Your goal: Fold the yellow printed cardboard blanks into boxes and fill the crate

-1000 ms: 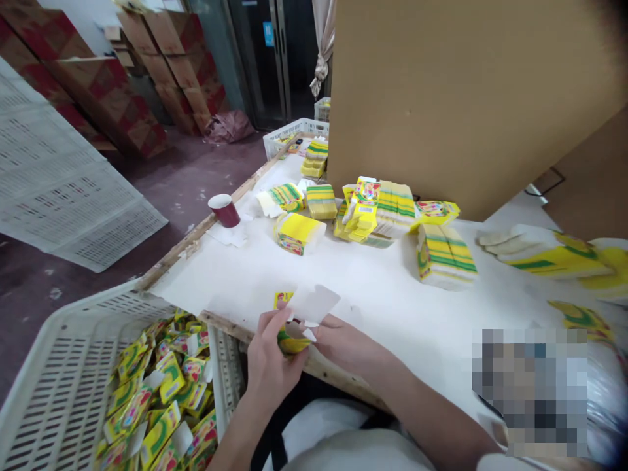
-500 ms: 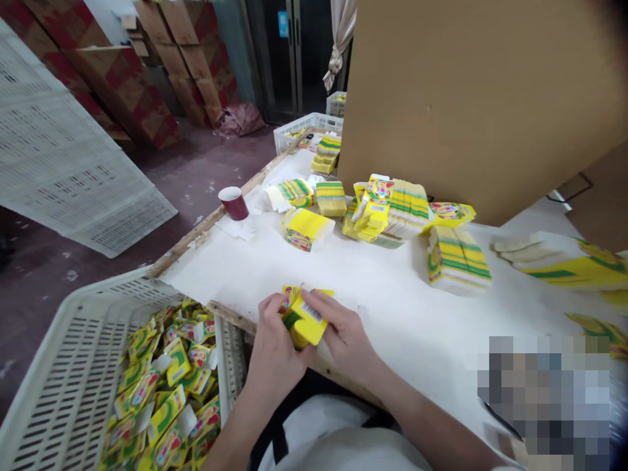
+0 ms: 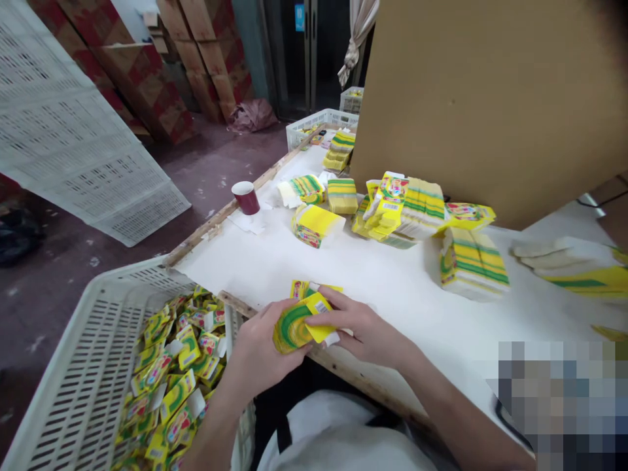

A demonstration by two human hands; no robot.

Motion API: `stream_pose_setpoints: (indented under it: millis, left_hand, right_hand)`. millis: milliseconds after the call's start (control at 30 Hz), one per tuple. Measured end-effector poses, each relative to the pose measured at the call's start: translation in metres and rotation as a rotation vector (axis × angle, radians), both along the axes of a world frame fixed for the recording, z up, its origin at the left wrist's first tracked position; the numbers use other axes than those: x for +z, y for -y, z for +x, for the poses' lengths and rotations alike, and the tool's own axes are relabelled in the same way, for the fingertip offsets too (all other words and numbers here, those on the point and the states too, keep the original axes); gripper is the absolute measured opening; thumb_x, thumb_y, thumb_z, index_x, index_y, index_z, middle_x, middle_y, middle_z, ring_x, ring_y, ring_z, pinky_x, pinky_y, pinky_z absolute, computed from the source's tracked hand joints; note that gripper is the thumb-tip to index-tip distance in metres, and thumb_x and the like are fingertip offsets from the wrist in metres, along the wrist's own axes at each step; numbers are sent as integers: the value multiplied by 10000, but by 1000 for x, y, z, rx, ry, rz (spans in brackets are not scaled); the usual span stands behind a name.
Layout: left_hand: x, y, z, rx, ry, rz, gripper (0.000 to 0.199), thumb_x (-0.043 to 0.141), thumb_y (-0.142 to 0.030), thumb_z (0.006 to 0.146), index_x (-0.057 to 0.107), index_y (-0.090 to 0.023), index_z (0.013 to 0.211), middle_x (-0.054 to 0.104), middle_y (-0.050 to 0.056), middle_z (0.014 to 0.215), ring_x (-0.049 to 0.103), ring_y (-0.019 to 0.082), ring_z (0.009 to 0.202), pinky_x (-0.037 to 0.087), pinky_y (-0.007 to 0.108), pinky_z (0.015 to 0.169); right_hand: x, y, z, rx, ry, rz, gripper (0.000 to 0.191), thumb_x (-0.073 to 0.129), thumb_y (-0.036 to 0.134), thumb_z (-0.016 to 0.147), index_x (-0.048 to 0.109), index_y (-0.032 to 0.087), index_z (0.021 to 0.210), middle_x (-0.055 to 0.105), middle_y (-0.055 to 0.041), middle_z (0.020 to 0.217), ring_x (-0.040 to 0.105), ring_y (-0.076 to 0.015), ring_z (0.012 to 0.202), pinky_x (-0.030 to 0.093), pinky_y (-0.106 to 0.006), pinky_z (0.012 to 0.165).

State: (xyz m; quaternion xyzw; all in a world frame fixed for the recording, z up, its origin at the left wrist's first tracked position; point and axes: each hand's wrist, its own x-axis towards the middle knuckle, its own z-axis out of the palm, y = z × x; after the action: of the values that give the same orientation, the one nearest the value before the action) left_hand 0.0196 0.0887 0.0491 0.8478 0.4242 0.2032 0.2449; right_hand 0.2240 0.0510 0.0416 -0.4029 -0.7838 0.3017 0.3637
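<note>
Turned to bare more green swirl than half a second ago, the small yellow carton (image 3: 293, 328) sits above the table's wooden edge (image 3: 239, 303), left hand (image 3: 258, 347) wrapping its body, right hand (image 3: 367, 331) pinching the barcode end; light pressure should avoid creasing.

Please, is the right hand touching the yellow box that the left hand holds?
Touching. In the head view, one of the right hand's fingers lies across the yellow box, just below the barcode.
</note>
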Motion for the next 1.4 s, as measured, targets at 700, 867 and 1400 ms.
stream_pose_setpoints:
  millis: [700,867,1400]
  left_hand:
    - [0,0,10,-33,9,18,495,624,-355,699,459,-223,1147,635,50,1028,615,206,928,486,316,803]
    - [-6,2,-5,82,-10,53,494,615,-311,676,466,-232,1140,637,45,1029,625,212,903,498,324,792]
    - [-8,-31,25,-207,-284,317,962,668,-571,599,233,-203,1374,311,141,1431,247,318,1327,258,471,1052]
  right_hand:
    - [-4,1,-7,-61,-164,-150,555,594,185,778,432,229,1306,449,-109,1349,364,-250,1288,389,-394,987]
    - [-14,1,-27,-220,-149,-98,709,567,110,751,275,223,1387,349,-106,1427,274,-244,1337,295,-439,1061]
    - [-19,43,-3,-208,269,-357,191,534,87,713,650,209,801,682,-20,793,632,-182,753,492,-300,722]
